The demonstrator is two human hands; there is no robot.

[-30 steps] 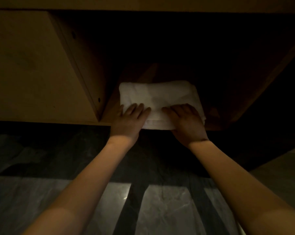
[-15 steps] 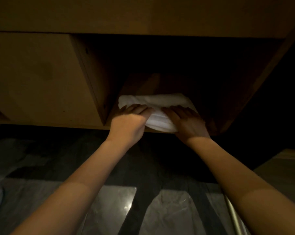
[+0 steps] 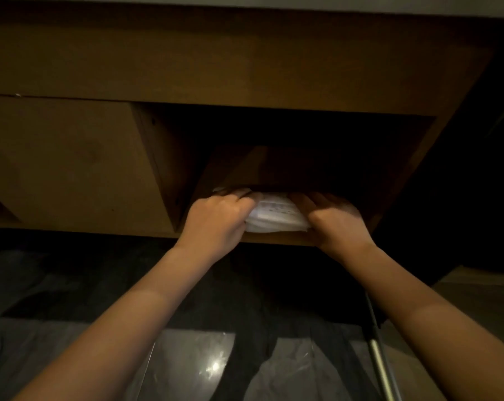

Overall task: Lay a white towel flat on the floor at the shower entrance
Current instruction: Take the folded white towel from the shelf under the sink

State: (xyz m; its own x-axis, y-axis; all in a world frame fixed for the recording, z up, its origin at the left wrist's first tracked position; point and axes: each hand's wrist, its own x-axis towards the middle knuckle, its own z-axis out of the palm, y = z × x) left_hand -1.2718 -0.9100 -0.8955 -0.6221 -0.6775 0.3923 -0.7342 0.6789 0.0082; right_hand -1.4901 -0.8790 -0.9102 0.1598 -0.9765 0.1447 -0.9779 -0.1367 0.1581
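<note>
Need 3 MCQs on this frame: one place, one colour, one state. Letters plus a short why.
1. Where is the towel?
A) flat on the floor
B) in the open compartment of the cabinet
C) over a rail

2. What colour is the towel?
A) white
B) blue
C) red

3. How is the towel held?
A) both hands grip it
B) only one hand touches it
C) no hand touches it

Answers:
1 B: it sits on the compartment's bottom board, above the floor.
2 A: white folds show between the hands.
3 A: the left hand and right hand each close on one end of it.
</note>
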